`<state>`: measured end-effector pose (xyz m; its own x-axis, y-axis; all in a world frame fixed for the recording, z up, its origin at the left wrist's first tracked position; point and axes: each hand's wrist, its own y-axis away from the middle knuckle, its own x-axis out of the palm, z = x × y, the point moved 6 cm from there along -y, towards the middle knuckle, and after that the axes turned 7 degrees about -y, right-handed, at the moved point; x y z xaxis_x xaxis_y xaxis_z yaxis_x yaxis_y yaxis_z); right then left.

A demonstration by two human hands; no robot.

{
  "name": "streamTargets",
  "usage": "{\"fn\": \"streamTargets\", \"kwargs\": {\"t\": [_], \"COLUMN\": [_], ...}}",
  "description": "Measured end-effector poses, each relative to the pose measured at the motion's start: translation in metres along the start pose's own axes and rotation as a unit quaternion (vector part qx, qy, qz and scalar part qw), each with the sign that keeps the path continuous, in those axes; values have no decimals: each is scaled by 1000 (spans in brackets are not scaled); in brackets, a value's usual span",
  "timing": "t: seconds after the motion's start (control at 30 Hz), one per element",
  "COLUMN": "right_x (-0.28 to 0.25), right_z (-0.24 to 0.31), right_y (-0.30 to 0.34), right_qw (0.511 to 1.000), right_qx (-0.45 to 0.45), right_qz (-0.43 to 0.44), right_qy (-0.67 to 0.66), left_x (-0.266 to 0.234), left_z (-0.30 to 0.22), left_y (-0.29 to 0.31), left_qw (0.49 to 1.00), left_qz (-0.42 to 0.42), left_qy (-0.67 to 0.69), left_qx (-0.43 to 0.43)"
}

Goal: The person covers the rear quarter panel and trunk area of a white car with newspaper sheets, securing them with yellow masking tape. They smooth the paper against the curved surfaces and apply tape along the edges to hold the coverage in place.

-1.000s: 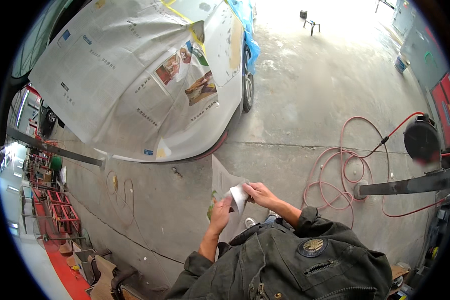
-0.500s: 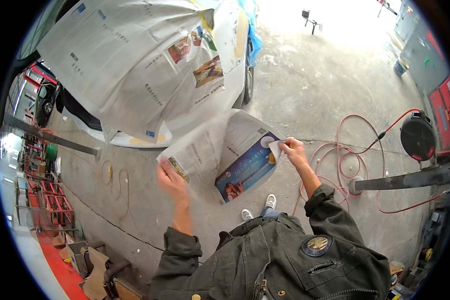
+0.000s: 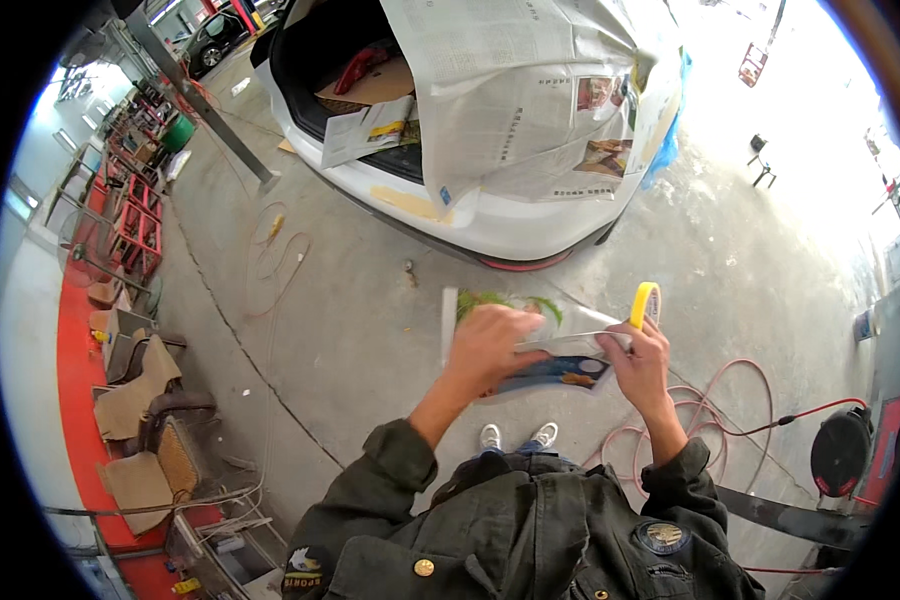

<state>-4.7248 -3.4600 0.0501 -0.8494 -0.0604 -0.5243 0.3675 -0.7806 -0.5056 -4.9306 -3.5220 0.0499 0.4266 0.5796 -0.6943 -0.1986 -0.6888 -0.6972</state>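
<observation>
In front of my waist I hold a newspaper sheet (image 3: pixel 570 345), folded over, with green and blue printed pictures. My left hand (image 3: pixel 490 345) lies across its left part, fingers together and thumb below, slightly blurred. My right hand (image 3: pixel 645 370) pinches the right end. A roll of yellow masking tape (image 3: pixel 644 305) stands up at the right hand's fingers. Beyond them is the back of a white car (image 3: pixel 510 225), with large newspaper sheets (image 3: pixel 510 120) draped over its right part.
The car's boot (image 3: pixel 305 70) is open on the left, with cardboard and newspaper inside. A red hose (image 3: pixel 710 400) coils on the floor at right, beside a black reel (image 3: pixel 838 455). A grey post (image 3: pixel 205 110) and worn chairs (image 3: pixel 145 400) stand at left.
The newspaper sheet, spread between my hands before, is now folded smaller, and my hands are closer together. The yellow tape roll has come into sight. My view has turned left, showing the open boot.
</observation>
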Motion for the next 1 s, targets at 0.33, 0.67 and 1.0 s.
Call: {"fn": "streamTargets", "kwargs": {"t": [0.33, 0.67, 1.0], "right_x": [-73, -173, -233], "right_z": [68, 43, -76], "right_y": [-30, -20, 5], "right_qw": [985, 951, 947], "right_qx": [-121, -42, 64], "right_qz": [-111, -303, -315], "right_qy": [50, 54, -15], "left_x": [140, 158, -145], "left_z": [112, 113, 129], "left_y": [178, 141, 65], "left_qw": [746, 686, 965], "left_qz": [121, -77, -25], "left_qy": [329, 487, -9], "left_qx": [-566, -536, -263]}}
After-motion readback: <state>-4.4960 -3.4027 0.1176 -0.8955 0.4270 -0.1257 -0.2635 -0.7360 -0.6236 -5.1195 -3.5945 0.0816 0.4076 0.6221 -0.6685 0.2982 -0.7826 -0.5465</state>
